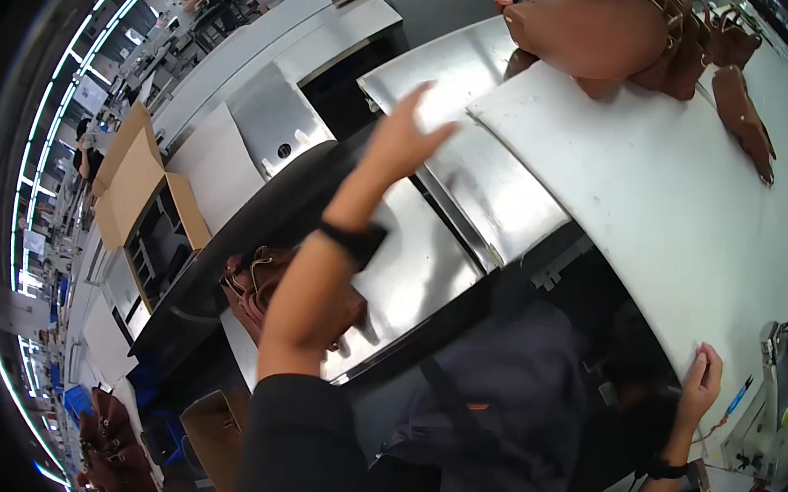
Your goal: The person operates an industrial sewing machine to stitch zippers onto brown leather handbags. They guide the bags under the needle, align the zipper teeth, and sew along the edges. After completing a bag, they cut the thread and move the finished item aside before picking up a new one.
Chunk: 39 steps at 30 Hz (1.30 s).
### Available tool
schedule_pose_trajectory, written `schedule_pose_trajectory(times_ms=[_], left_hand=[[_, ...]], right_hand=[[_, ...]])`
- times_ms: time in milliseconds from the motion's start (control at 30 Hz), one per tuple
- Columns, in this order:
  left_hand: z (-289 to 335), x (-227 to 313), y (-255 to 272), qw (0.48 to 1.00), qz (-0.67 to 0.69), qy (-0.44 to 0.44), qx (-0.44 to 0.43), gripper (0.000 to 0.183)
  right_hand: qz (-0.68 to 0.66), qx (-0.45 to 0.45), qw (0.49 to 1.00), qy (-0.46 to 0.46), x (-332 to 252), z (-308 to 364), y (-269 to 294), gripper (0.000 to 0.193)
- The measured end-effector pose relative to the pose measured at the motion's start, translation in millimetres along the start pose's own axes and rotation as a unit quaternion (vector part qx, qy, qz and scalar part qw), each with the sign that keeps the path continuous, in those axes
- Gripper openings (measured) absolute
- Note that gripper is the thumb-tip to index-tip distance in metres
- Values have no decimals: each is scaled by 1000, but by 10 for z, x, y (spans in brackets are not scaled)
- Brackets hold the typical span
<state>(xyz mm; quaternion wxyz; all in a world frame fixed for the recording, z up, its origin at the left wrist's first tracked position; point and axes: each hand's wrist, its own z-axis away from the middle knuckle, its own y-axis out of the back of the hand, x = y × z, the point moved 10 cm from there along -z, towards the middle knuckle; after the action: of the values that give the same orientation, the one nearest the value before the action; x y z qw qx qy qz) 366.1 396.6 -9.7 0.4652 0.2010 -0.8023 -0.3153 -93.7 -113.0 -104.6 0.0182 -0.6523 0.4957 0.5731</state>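
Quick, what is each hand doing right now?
Left hand: open, raised over the metal surface, holding nothing.
Right hand: fingers curled on the white board's edge.

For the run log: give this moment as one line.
left hand: raised open, holding nothing | right hand: on white table edge | brown bags: far end

Bench [660, 204]: plain white top. Bags [610, 31] at the bench's far end: brown. Metal surface [484, 179] left of the bench: bare silver. Cardboard box [133, 181] further left: tan.
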Motion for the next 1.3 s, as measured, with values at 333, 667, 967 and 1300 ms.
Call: schedule_pose_trajectory(times_ms=[333,667,967,1300], left_hand=[[4937,-2647,2374,856,-168,428,237,69],[4616,-2713,2523,824,1,538,180,15],[4596,-2690,2017,796,201,547,163,9],[2665,-1649,2220,859,212,464,40,15]], right_hand=[[-10,-9,999,33,-122,-138,-164,22],[-4,38,997,72,-330,-126,-97,17],[-6,57,994,97,-559,-81,-87,15],[20,83,985,147,-790,-72,103,11]])
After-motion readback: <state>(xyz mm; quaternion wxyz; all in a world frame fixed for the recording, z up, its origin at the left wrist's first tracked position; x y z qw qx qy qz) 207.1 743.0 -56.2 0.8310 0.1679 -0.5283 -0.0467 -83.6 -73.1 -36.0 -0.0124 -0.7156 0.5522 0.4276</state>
